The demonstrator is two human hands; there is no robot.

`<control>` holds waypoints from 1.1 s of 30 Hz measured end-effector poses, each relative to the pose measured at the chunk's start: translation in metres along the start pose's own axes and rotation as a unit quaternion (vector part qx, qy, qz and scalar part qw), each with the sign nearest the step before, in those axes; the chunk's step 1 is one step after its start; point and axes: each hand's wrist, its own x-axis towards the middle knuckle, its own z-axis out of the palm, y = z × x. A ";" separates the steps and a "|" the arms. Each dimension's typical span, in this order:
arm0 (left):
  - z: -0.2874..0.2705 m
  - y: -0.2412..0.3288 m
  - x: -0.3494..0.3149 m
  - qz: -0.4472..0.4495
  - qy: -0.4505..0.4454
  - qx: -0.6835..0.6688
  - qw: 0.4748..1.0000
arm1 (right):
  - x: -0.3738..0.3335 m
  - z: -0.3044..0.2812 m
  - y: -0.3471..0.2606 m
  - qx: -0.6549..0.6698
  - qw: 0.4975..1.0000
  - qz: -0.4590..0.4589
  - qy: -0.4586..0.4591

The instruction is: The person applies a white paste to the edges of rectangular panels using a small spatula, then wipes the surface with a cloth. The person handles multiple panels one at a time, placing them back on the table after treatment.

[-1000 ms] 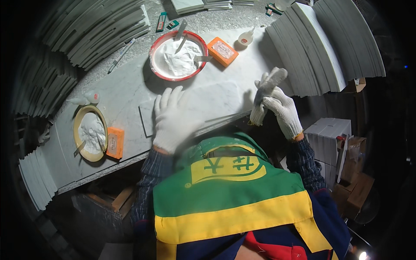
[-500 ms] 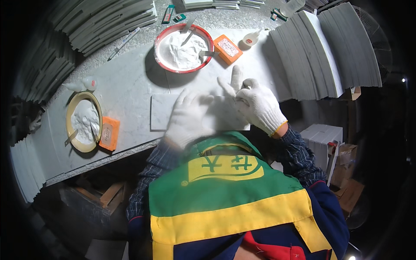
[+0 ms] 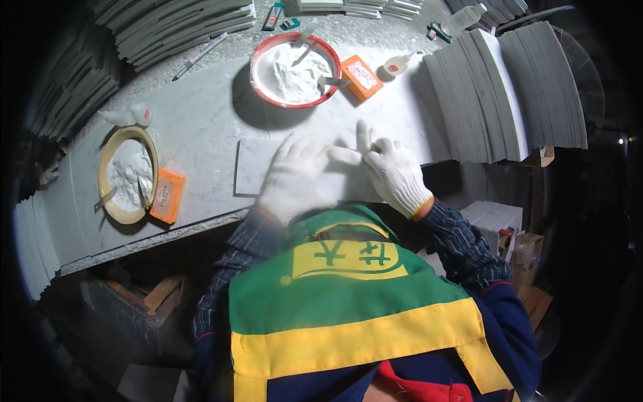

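A pale grey-veined marble slab lies flat near the table's front edge. My left hand, in a white knit glove, rests open on it, palm down. Beside it, my gloved right hand hovers at the slab's right end. One of its fingers points away from me while the others curl in; what they hold, if anything, is hidden. The gloves meet or nearly meet at my left thumb. Beyond them stands a red-rimmed bowl of white paste with several scrapers, next to an orange box.
Stacked slabs stand on the right and back left. A small squeeze bottle sits near the orange box. At left are a yellow-rimmed bowl of paste and another orange box. A marker lies at the back.
My right hand has come left, closer to my left hand, and one finger that stuck out is no longer apparent. The left hand stays on the slab. The whole view has shifted slightly.
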 end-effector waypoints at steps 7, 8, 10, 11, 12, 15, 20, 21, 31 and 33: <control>-0.002 0.003 0.001 -0.007 -0.007 -0.030 1.000 | 0.011 0.005 -0.013 0.033 0.995 -0.013 0.092; -0.002 0.003 0.001 -0.010 -0.005 -0.020 1.000 | 0.013 0.006 -0.014 0.043 0.993 -0.018 0.110; -0.001 0.002 0.001 0.002 0.011 -0.013 1.000 | 0.011 0.009 -0.010 0.032 0.995 -0.009 0.089; 0.000 0.001 0.001 0.008 0.024 -0.012 1.000 | 0.003 0.007 -0.003 0.031 0.997 -0.008 0.076; 0.001 0.001 0.001 0.007 0.021 -0.018 1.000 | -0.007 0.005 0.005 0.028 0.998 -0.003 0.064; 0.003 -0.002 0.000 0.007 0.016 -0.029 0.999 | -0.044 -0.003 0.031 0.015 0.999 0.034 0.037; 0.000 -0.001 0.000 0.005 0.002 -0.020 1.000 | -0.075 -0.013 0.055 0.058 0.976 0.151 0.148; 0.000 0.000 0.001 -0.001 -0.008 -0.016 1.000 | -0.076 -0.014 0.057 0.079 0.975 0.141 0.155; 0.000 0.003 0.005 0.009 0.010 -0.008 1.000 | -0.026 -0.010 0.004 0.124 0.984 0.099 0.076; -0.001 0.002 0.006 0.017 -0.004 -0.013 1.000 | -0.001 -0.002 -0.011 0.081 0.992 0.023 0.099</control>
